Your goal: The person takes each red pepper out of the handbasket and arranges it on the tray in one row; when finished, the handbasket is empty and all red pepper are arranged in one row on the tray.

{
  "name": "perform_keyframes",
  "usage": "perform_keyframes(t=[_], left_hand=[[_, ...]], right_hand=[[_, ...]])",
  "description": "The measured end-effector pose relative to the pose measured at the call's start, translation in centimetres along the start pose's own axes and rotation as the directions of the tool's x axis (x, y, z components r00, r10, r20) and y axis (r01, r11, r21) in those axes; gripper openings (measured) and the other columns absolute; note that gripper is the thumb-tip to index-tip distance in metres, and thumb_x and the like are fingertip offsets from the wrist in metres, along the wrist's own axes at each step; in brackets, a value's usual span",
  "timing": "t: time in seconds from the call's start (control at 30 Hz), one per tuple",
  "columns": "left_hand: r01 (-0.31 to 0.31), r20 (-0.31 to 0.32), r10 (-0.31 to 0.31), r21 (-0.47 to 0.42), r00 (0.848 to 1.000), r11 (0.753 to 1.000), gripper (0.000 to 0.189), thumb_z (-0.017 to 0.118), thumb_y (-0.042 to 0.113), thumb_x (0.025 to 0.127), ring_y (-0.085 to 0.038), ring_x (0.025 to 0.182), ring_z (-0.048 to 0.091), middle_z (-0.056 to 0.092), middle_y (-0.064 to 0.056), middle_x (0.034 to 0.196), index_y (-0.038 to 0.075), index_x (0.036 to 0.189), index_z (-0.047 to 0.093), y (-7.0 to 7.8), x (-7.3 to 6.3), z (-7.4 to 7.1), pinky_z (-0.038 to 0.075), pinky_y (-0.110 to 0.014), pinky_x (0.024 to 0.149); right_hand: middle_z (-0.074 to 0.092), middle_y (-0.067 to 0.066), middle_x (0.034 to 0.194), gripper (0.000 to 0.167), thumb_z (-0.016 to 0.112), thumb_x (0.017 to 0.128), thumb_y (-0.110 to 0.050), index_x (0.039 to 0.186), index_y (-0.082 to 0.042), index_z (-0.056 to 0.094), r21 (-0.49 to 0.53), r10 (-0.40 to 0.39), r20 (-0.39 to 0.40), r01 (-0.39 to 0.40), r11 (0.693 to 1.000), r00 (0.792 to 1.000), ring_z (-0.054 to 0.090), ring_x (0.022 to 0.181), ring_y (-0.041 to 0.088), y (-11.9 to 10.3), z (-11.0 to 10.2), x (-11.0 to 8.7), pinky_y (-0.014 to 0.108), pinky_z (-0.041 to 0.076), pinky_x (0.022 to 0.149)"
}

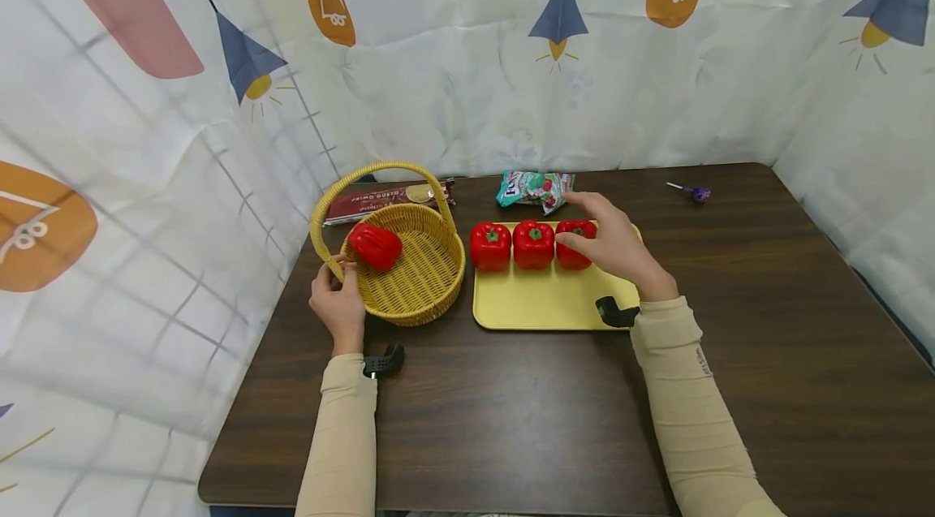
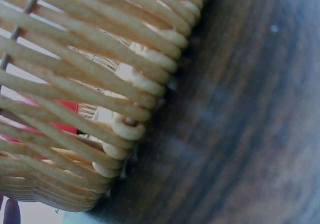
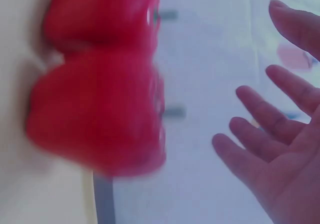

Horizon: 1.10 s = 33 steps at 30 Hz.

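Note:
My left hand (image 1: 338, 302) grips the yellow wicker basket (image 1: 431, 302) at its left side, by the foot of the tall handle. One red bell pepper (image 1: 376, 247) lies on its side inside, and a bit of red shows through the weave in the left wrist view. On the yellow tray (image 1: 551, 306), three red bell peppers stand in a row: a left one (image 1: 490, 247), a middle one (image 1: 533, 245) and a right one (image 3: 100, 114). Over the right pepper hovers my right hand (image 1: 617, 239), fingers spread and apart from it in the right wrist view, holding nothing.
Behind the basket lies a long dark red packet (image 1: 380, 202). A green candy bag (image 1: 536, 189) sits behind the tray, and a purple lollipop (image 1: 699, 195) is at the back right. The brown table (image 1: 511, 420) meets patterned curtains (image 1: 475, 95) at the back.

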<state>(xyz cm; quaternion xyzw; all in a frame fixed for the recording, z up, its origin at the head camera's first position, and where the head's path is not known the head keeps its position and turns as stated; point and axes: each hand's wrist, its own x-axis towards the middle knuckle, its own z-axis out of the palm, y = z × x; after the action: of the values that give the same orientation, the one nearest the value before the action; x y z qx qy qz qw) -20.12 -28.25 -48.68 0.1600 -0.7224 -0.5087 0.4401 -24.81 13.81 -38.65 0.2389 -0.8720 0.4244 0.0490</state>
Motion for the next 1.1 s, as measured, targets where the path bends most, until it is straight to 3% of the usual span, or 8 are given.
perform_keyframes(t=[0.17,0.4,0.6,0.77,0.93,1.1], left_hand=[[0.002,0.006,-0.002,-0.007,1.0,1.0,0.017,0.066,0.01,0.09,-0.014,0.086,0.058,0.069,-0.012,0.091,0.003,0.105,0.072,-0.1,0.1,-0.1,0.045,-0.019,0.069],[0.011,0.011,-0.011,-0.004,1.0,1.0,0.017,0.067,0.011,0.09,-0.011,0.085,0.057,0.068,-0.01,0.091,0.005,0.105,0.072,-0.1,0.1,-0.1,0.045,-0.02,0.071],[0.02,0.023,-0.02,-0.019,1.0,1.0,0.017,0.066,0.012,0.091,-0.011,0.085,0.055,0.068,-0.011,0.092,0.006,0.105,0.072,0.1,0.1,0.0,0.045,-0.019,0.069],[0.022,0.015,-0.021,-0.042,1.0,0.999,0.017,0.067,0.01,0.09,-0.012,0.086,0.054,0.068,-0.014,0.093,0.005,0.105,0.072,0.0,0.4,0.0,0.044,-0.019,0.069],[0.044,0.007,-0.043,-0.035,0.999,0.998,0.017,0.067,0.006,0.09,-0.014,0.087,0.054,0.067,-0.018,0.093,0.0,0.105,0.071,0.0,0.3,0.1,0.043,-0.017,0.068],[0.033,0.018,-0.033,-0.053,0.999,0.998,0.017,0.064,0.0,0.089,-0.02,0.086,0.054,0.064,-0.024,0.093,-0.006,0.105,0.069,2.0,-0.3,0.0,0.043,-0.017,0.066]], right_hand=[[0.052,0.006,0.138,0.053,0.073,0.088,-0.023,0.136,-0.011,0.055,0.041,-0.104,0.019,0.103,0.994,0.994,0.046,0.129,0.028,-1.8,3.0,0.6,0.051,0.04,0.103],[0.059,0.001,0.131,0.044,0.073,0.088,-0.02,0.129,-0.01,0.06,0.08,-0.231,0.104,0.224,0.971,0.967,0.055,0.117,0.02,-3.9,8.3,0.9,0.041,0.047,0.097],[0.06,0.002,0.128,0.04,0.072,0.089,-0.017,0.127,-0.01,0.062,0.182,-0.297,0.187,0.264,0.947,0.936,0.055,0.117,0.017,-5.5,12.2,0.5,0.04,0.046,0.099],[0.06,0.003,0.127,0.038,0.07,0.09,-0.017,0.127,-0.011,0.061,0.221,-0.341,0.219,0.294,0.93,0.914,0.056,0.117,0.02,-6.9,15.1,1.5,0.037,0.046,0.098],[0.061,0.004,0.125,0.034,0.068,0.091,-0.011,0.125,-0.009,0.062,0.262,-0.307,0.208,0.25,0.932,0.928,0.057,0.114,0.024,-7.5,17.3,3.1,0.04,0.049,0.095],[0.063,0.007,0.122,0.03,0.064,0.092,-0.011,0.122,-0.007,0.063,0.285,-0.269,0.192,0.208,0.936,0.944,0.059,0.112,0.021,-7.7,19.2,4.5,0.041,0.051,0.092]])
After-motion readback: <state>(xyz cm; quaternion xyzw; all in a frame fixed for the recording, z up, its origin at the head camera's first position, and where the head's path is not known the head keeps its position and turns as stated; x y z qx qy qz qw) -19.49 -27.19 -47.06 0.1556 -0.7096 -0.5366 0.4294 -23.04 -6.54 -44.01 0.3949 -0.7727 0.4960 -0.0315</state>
